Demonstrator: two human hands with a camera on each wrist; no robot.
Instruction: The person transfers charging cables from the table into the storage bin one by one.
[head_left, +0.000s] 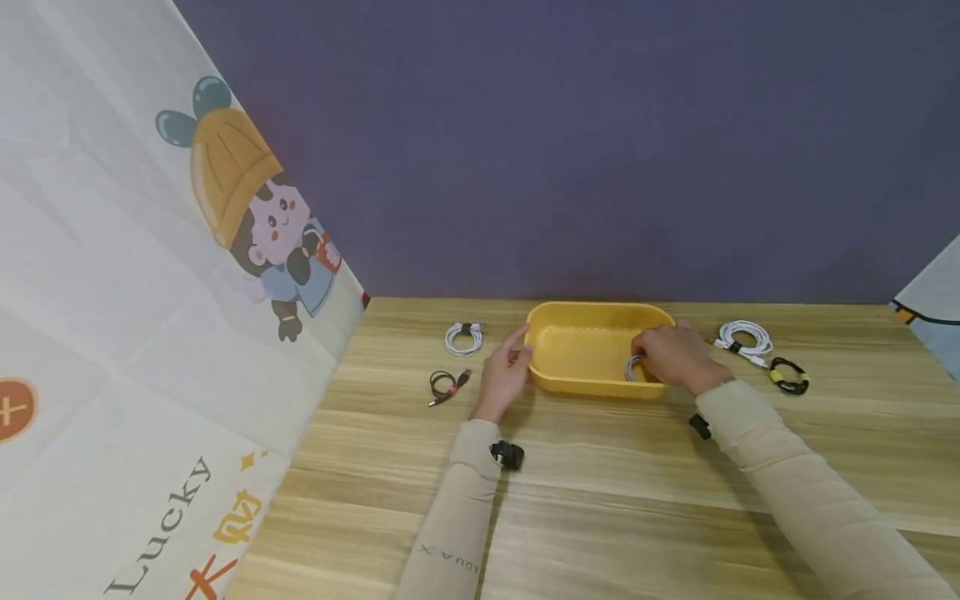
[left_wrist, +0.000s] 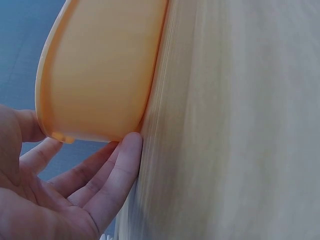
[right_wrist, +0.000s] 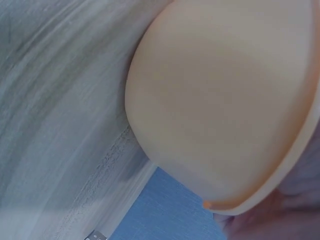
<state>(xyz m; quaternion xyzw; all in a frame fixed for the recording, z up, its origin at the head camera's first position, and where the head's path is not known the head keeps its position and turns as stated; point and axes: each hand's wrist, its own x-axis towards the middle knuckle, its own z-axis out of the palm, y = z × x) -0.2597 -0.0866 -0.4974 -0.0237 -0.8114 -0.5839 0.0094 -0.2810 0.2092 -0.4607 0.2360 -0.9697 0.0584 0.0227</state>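
Observation:
A shallow yellow plastic tray (head_left: 581,354) rests on the wooden table. My left hand (head_left: 504,382) holds its left end; in the left wrist view the thumb is at the rim and the fingers (left_wrist: 117,172) touch the outer wall low down. Reaching over the tray's right end, my right hand (head_left: 675,357) has its fingers curled down inside. They pinch a coiled light-grey cable (head_left: 632,368), partly hidden under the hand. The right wrist view mostly shows the tray's outer wall (right_wrist: 215,100), with part of the right hand (right_wrist: 280,212) behind the rim.
Left of the tray lie a coiled white cable (head_left: 463,340) and a short black cable (head_left: 448,386) with a red tie. To the right are another coiled white cable (head_left: 744,340) and a black cable (head_left: 789,377) with yellow bands. A dark upright panel (head_left: 585,150) borders the table's back.

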